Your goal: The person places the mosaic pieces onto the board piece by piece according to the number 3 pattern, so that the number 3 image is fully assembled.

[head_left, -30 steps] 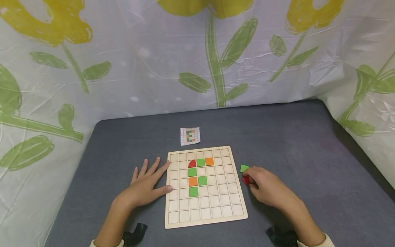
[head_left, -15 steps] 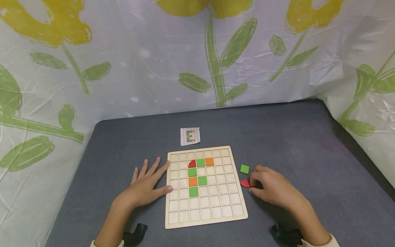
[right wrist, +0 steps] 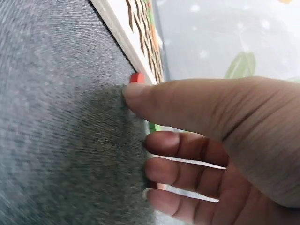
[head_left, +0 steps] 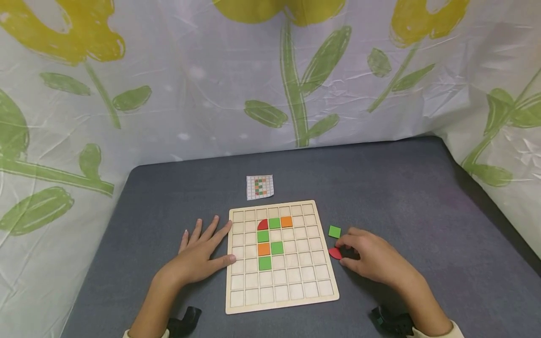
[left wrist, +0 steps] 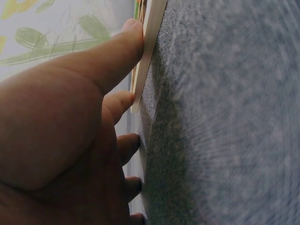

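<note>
A wooden grid board [head_left: 291,286] lies on the table with one red quarter-circle tile [head_left: 263,225], several green square tiles [head_left: 265,263] and two orange square tiles [head_left: 263,249] in its cells. My left hand [head_left: 198,256] is spread flat, its thumb and index fingertip touching the board's left edge. Just off the right edge, my right hand [head_left: 372,253] pinches a second red quarter-circle tile [head_left: 335,253] between thumb and index finger, at table level. In the right wrist view the thumb [right wrist: 140,96] touches that tile; the index finger is mostly hidden.
A loose green square tile [head_left: 335,232] lies just beyond my right fingertips. Behind the board is a small pattern card [head_left: 259,187] with a coloured grid. Dark grey table [head_left: 380,188] surrounds the board, and a flowered curtain [head_left: 203,94] hangs behind.
My right fingers have drawn back from the green tile, uncovering it, and now pinch the red quarter-circle tile, which has turned slightly. The left hand and board stay still.
</note>
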### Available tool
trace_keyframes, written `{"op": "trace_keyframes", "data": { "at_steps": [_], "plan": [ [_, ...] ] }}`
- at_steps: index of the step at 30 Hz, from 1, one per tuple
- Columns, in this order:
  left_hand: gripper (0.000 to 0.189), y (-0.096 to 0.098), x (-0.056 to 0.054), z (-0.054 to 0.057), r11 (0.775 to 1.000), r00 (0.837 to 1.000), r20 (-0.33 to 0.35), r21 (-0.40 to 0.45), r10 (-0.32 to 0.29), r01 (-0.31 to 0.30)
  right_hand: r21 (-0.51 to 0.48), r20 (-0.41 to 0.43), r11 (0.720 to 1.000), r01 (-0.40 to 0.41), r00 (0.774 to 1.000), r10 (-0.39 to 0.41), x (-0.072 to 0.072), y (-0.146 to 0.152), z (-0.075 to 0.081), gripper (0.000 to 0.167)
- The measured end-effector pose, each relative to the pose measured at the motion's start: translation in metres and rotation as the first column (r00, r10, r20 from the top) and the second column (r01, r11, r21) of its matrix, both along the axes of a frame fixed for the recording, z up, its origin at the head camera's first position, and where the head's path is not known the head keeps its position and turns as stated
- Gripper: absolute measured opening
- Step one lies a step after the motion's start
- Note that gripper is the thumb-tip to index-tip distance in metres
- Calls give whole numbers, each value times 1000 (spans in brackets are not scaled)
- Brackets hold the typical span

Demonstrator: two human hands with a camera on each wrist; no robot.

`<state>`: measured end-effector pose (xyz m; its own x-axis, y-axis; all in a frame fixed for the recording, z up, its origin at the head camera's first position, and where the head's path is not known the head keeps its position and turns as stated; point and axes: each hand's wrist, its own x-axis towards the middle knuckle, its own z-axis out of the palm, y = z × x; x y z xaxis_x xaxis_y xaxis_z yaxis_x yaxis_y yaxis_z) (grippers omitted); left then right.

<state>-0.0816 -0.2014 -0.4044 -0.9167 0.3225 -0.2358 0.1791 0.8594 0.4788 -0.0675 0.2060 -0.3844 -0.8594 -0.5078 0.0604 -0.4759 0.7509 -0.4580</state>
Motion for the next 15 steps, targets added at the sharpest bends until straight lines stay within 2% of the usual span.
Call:
{"op": "trace_keyframes", "data": {
  "at_steps": [7, 15],
  "plan": [
    [87, 0, 1, 1, 1000, 1000, 1, -9, -1, 1, 37, -116, 999, -32, 993, 36, -1, -4, -4, 18],
    [86, 0, 1, -2, 1000, 1000, -21, 24, 1, 0, -42, -96, 997, -64, 994, 60, 1, -9, -2, 18]
  ]
}}
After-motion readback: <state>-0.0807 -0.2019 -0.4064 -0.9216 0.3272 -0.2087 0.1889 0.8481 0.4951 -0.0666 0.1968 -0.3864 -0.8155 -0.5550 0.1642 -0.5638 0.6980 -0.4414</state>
